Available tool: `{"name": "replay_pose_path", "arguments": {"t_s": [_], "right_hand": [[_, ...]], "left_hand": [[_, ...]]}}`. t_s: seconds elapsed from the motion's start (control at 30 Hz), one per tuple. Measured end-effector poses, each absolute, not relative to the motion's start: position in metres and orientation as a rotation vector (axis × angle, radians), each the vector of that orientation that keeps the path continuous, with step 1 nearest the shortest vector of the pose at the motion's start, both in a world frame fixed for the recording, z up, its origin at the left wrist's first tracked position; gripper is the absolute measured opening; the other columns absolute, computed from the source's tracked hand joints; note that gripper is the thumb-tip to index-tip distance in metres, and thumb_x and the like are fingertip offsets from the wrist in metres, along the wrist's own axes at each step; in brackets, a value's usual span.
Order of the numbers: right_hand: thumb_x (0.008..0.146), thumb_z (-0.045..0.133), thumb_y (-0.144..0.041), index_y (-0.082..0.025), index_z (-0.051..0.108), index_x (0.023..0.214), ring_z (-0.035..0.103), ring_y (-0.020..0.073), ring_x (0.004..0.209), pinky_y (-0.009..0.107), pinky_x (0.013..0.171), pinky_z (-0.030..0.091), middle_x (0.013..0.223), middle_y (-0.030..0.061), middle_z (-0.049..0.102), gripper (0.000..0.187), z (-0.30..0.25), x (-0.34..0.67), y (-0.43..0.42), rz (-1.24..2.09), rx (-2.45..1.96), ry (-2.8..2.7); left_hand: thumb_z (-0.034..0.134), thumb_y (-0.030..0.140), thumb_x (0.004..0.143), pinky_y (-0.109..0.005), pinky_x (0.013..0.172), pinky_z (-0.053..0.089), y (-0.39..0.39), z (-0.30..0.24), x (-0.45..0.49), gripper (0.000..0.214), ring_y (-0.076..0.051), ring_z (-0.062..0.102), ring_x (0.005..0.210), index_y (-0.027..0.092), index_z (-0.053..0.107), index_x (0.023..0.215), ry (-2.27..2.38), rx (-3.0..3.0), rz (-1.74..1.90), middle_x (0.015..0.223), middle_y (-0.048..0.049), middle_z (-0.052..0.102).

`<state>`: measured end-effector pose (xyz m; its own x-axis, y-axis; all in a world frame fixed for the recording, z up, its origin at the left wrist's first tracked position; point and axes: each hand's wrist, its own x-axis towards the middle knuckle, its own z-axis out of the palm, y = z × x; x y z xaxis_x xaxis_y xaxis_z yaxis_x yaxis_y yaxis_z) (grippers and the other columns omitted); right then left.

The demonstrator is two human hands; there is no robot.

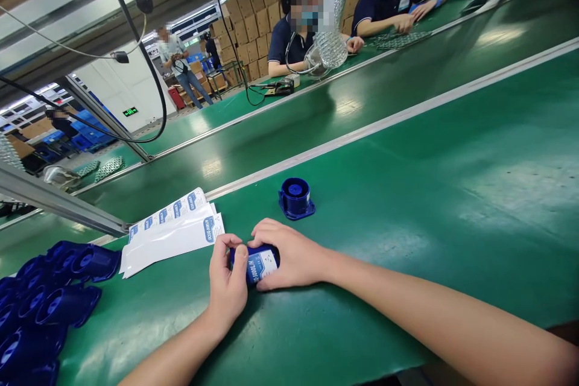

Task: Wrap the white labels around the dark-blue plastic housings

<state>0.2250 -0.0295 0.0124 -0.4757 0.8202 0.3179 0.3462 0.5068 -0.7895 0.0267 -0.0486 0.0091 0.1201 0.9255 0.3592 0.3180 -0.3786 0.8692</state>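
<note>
Between my two hands is a blue plastic housing with a white-and-blue label (261,265) on its side. My left hand (230,274) grips its left end, the thumb lying at the label's edge. From the right, my right hand (289,256) curls around the other end, fingers over the far side and thumb at the label's lower edge. Most of the housing is hidden by my fingers. Just beyond my hands a similar round blue housing (296,198) stands upright on the green table. Sheets of printed labels (169,229) lie to the left of my hands.
Several more blue housings (49,295) are grouped at the left edge of the green worktop (407,205). A pale rail (389,123) runs along its far side, with a conveyor belt beyond. Two people sit across the line near a silver flexible duct (332,42). A black cable (158,90) hangs at upper left.
</note>
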Motion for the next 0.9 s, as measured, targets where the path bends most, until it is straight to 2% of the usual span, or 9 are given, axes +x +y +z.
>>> {"name": "replay_pose_path", "arguments": {"t_s": [0.1,0.23,0.47,0.6,0.67,0.73,0.8,0.83,0.9], "right_hand": [[0.049,0.102,-0.04,-0.021,0.077,0.097,0.066,0.0262,0.096,0.037,0.085,0.052,0.104,0.0039,0.071,0.057,0.009,0.223,-0.024,1.101,-0.972,-1.907],[0.051,0.101,-0.043,-0.019,0.079,0.085,0.062,0.018,0.08,0.031,0.074,0.046,0.09,-0.0018,0.066,0.047,0.007,0.223,-0.016,1.415,-0.967,-1.705],[0.062,0.093,-0.06,-0.017,0.079,0.073,0.064,0.0177,0.075,0.033,0.073,0.052,0.08,0.0003,0.067,0.047,0.001,0.218,-0.012,1.542,-1.029,-1.531],[0.078,0.083,-0.062,-0.018,0.077,0.069,0.066,0.0206,0.076,0.035,0.074,0.051,0.077,0.0037,0.071,0.046,0.009,0.222,-0.017,1.386,-1.045,-1.616],[0.084,0.081,-0.057,-0.018,0.081,0.081,0.067,0.0225,0.082,0.036,0.079,0.051,0.084,0.0055,0.073,0.039,0.014,0.224,-0.025,1.25,-1.015,-1.712],[0.081,0.085,-0.053,-0.019,0.082,0.107,0.067,0.0259,0.093,0.039,0.085,0.051,0.101,0.0086,0.075,0.043,0.017,0.223,-0.033,0.998,-0.952,-1.908],[0.076,0.09,-0.046,-0.016,0.074,0.126,0.065,0.0297,0.101,0.042,0.088,0.051,0.114,0.0129,0.073,0.061,0.016,0.219,-0.041,0.637,-0.871,-2.144],[0.075,0.091,-0.04,-0.012,0.072,0.128,0.064,0.0308,0.101,0.043,0.087,0.052,0.114,0.0149,0.072,0.062,0.014,0.216,-0.044,0.459,-0.841,-2.229],[0.074,0.087,-0.029,-0.007,0.075,0.116,0.062,0.0303,0.094,0.044,0.082,0.051,0.103,0.0151,0.072,0.048,0.01,0.208,-0.048,0.226,-0.833,-2.296]], "left_hand": [[0.054,0.052,0.105,-0.027,0.072,0.046,-0.051,0.008,0.026,0.032,-0.017,0.056,0.078,0.021,0.058,0.097,1.2,1.809,1.262,0.085,-0.0008,0.058],[0.055,0.05,0.106,-0.027,0.073,0.045,-0.052,0.008,0.027,0.03,-0.017,0.056,0.079,0.021,0.059,0.098,1.174,1.822,1.267,0.086,-0.001,0.059],[0.055,0.052,0.106,-0.027,0.074,0.043,-0.053,0.006,0.025,0.032,-0.017,0.055,0.079,0.021,0.06,0.098,1.12,1.776,1.276,0.086,-0.0013,0.06],[0.055,0.055,0.105,-0.028,0.075,0.044,-0.051,0.002,0.022,0.036,-0.018,0.055,0.08,0.02,0.06,0.099,1.074,1.726,1.269,0.087,-0.0019,0.06],[0.054,0.057,0.105,-0.029,0.076,0.045,-0.048,0.0,0.022,0.037,-0.018,0.056,0.081,0.02,0.06,0.1,1.053,1.718,1.274,0.087,-0.0024,0.06],[0.052,0.057,0.106,-0.03,0.077,0.045,-0.046,-0.001,0.022,0.038,-0.019,0.057,0.083,0.02,0.059,0.102,1.039,1.7,1.279,0.089,-0.0028,0.06],[0.051,0.056,0.107,-0.031,0.08,0.046,-0.046,-0.002,0.022,0.037,-0.019,0.056,0.086,0.021,0.059,0.105,1.039,1.68,1.29,0.092,-0.0031,0.059],[0.051,0.056,0.107,-0.031,0.082,0.046,-0.046,-0.003,0.023,0.036,-0.019,0.056,0.088,0.021,0.058,0.107,1.041,1.67,1.298,0.095,-0.0035,0.059],[0.053,0.056,0.106,-0.032,0.088,0.046,-0.047,-0.004,0.024,0.036,-0.02,0.056,0.094,0.022,0.057,0.114,1.041,1.643,1.308,0.103,-0.0046,0.058]]}}
